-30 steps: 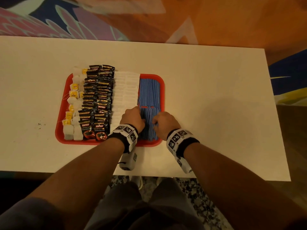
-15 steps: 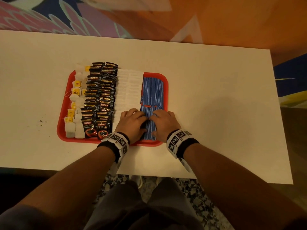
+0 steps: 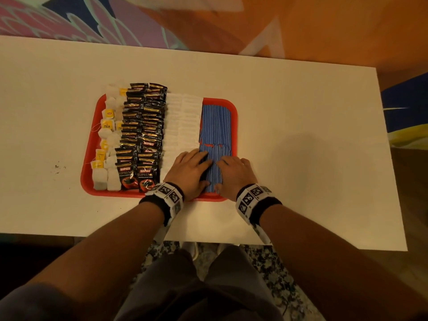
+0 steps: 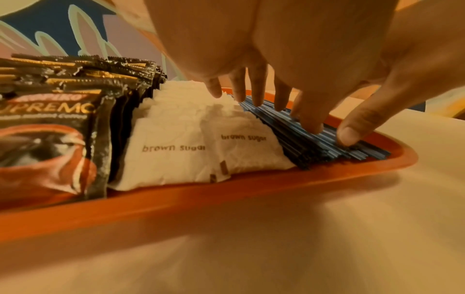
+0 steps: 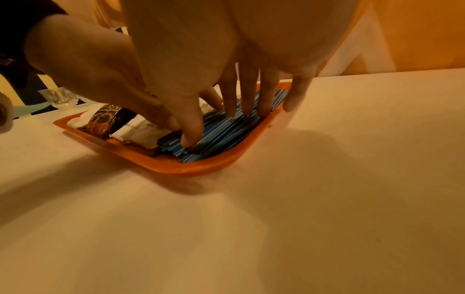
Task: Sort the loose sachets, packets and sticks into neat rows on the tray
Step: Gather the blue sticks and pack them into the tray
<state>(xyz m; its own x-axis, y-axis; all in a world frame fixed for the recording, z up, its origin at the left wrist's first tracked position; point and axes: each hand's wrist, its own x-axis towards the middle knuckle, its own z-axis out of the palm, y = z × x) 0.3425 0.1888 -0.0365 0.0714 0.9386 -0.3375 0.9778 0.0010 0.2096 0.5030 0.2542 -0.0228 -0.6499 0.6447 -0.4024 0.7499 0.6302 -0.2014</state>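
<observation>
Flat, both hands (image 3: 209, 171) spread, fingers straight atop blue sticks (image 3: 215, 126), lengthwise near-to-far.

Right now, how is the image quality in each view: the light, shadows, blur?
Head view: warm dim light, mostly sharp, a soft shadow on the table right of the tray. Left wrist view: the brown sugar sachets readable, the left hand close and soft. Right wrist view: blurry blue sticks, the right hand casts a shadow.

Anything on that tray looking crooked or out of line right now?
Yes. The tea bags along the tray's left edge lie scattered at mixed angles, some tags and strings trailing over the rim. The blue sticks show a ragged break midway, just ahead of both hands.
</observation>
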